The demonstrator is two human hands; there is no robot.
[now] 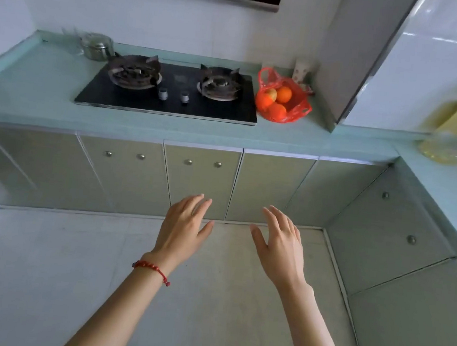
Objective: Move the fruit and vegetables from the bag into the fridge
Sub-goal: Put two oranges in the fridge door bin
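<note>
A red plastic bag point(299, 107) lies on the pale green countertop point(170, 127), just right of the stove. Inside it I see oranges point(284, 94) and a yellowish apple point(271, 94). My left hand point(183, 226), with a red bracelet at the wrist, is stretched out in front of me, palm down, fingers apart, holding nothing. My right hand point(281, 244) is beside it, equally open and empty. Both hover over the floor, well below and short of the counter. No fridge is clearly in view.
A black two-burner gas stove point(171, 88) fills the counter's middle, a steel pot point(97, 46) behind its left corner. A large oil bottle point(451, 131) stands on the right counter arm. A grey pillar point(343, 58) rises behind the bag. Cabinet doors point(198, 181) line the front.
</note>
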